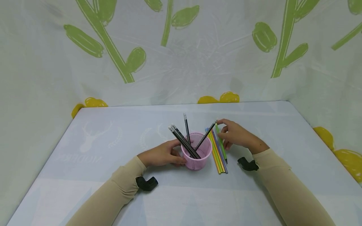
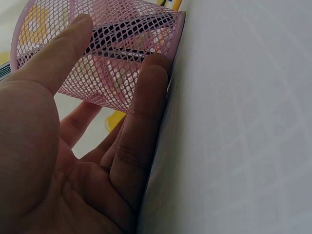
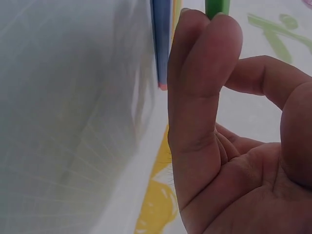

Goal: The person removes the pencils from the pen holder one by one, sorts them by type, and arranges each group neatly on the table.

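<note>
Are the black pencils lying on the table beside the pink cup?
No, the black pencils lean inside the pink cup.

Sheet-walled table booth, indoor in look; type of room beyond it cannot be told.
Table [image 1: 181,201], one, with pale cover bearing a deer-head print [image 1: 91,138] and lettering [image 1: 80,158] toward the far left corner. Sheeting [image 1: 220,72], pale and creased, rising close behind the far edge and beside the left and right edges; patterned with green leafy stems [image 1: 110,50] above the far edge, and yellow shapes [image 1: 91,102] at the far left corner, along the far edge and beside the right edge. Stationery of desk type: pink mesh cup [image 1: 195,165] and coloured pencils [image 1: 216,150], between the left and right edges.
</note>
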### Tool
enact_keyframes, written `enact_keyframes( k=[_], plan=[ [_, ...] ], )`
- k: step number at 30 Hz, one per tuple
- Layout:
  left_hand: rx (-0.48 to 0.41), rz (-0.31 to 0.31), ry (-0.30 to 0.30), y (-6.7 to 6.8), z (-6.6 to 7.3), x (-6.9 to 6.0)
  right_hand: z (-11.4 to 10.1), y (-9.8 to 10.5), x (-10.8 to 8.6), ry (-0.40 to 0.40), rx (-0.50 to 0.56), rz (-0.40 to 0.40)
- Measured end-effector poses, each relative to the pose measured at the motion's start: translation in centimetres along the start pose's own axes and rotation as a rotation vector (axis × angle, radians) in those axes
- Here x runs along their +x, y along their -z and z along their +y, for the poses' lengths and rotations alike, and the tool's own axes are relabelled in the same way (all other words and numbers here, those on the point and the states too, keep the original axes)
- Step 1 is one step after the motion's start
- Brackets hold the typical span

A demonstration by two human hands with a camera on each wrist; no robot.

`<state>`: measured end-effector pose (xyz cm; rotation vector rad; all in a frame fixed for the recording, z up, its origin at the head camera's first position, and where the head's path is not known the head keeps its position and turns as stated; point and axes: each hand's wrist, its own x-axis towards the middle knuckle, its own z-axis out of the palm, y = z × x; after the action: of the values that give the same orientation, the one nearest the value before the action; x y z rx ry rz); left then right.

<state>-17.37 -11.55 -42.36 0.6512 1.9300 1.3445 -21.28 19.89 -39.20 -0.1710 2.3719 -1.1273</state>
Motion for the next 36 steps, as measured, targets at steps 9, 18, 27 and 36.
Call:
enact_keyframes(
  k=[9, 18, 27, 36],
  plan=[
    [0.003, -0.005, -0.009, 0.09, -0.11, 0.05, 0.27, -0.24, 0.26, -0.022, -0.023, -0.018],
    [0.014, 0.002, -0.005, 0.17, -0.15, 0.05, 0.17, -0.27, 0.39, -0.04, -0.036, -0.04],
    [0.013, -0.002, 0.002, 0.14, -0.11, 0.01, 0.25, -0.45, 0.68, -0.064, -0.083, -0.049],
    [-0.001, -0.014, -0.006, 0.15, -0.01, 0.0, 0.43, -0.64, 0.82, -0.048, -0.121, -0.043]
  ],
)
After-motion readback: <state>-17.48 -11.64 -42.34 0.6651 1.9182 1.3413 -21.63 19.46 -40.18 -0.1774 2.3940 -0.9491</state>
